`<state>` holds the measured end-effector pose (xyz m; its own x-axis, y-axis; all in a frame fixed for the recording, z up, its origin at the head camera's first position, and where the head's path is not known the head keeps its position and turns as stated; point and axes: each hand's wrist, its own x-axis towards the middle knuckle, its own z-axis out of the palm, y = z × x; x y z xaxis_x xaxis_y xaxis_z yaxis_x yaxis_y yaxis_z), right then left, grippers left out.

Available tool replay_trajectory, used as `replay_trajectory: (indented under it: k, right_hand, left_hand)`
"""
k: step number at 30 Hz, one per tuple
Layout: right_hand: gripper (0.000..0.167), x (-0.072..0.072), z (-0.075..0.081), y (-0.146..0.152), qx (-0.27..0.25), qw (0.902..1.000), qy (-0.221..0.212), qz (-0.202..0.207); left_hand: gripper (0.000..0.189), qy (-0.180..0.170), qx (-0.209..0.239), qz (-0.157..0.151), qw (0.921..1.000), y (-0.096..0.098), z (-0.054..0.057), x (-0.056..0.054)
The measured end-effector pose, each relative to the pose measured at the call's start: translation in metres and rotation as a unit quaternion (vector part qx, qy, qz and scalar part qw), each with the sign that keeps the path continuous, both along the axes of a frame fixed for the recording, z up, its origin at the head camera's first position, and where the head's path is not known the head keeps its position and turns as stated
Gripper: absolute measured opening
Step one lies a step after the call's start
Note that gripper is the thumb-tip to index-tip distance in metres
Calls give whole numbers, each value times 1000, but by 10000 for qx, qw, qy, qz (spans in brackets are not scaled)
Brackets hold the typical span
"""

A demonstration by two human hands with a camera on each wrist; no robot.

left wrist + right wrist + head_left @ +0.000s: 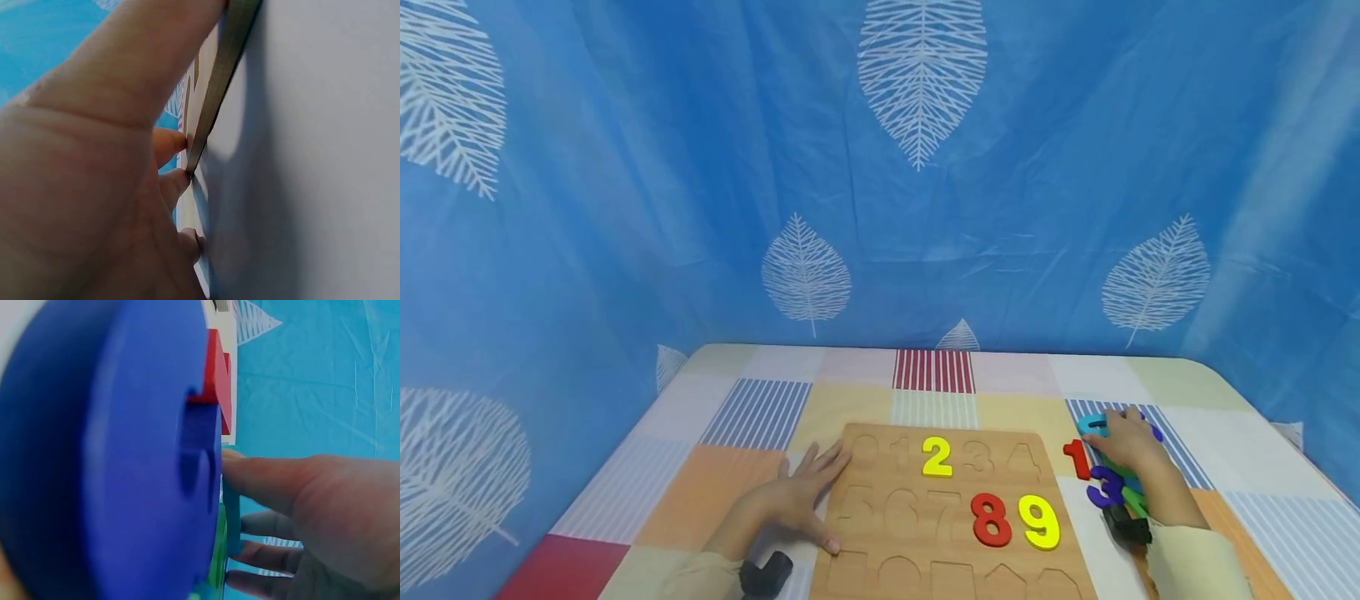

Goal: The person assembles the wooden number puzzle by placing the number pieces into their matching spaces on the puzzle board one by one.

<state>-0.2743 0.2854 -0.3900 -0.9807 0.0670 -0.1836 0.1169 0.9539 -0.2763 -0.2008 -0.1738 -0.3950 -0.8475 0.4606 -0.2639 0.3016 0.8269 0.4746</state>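
Note:
My left hand [801, 497] lies with fingers spread at the left edge of a wooden number puzzle board [883, 482]. In the left wrist view its thumb [147, 56] and fingertips meet the board's edge. My right hand [1129, 443] is over a pile of loose number pieces to the right of the board. Its thumb [262, 478] and fingers pinch a light-blue number piece [231, 515] at opposite ends; the hand hides part of its shape. Next to it lie a red 1 [1077, 459] and a purple 3 [1105, 487].
On the board are a yellow 2 [937, 457], a red 8 [991, 520] and a yellow 9 [1040, 522], among several vacant recesses. Green pieces [1135, 502] lie under the right wrist. A patchwork cloth [760, 412] covers the table, and a blue leaf-print curtain [1037, 167] surrounds it.

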Motion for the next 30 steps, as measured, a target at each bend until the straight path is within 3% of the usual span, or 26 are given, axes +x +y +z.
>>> replay_trajectory:
  k: [13, 21, 30]
  right_hand:
    - [71, 3, 9, -24, -551, 9945, 600, 659]
    - [66, -7, 37, -62, -642, 9814, 1211, 1345]
    - [61, -13, 65, -110, -649, 9633, 1527, 2109]
  left_hand:
    - [116, 54, -70, -52, 9999, -5, -1, 0]
    - [115, 83, -41, -16, 10000, -2, 2, 0]
    - [115, 79, -53, -25, 10000, -5, 1, 0]
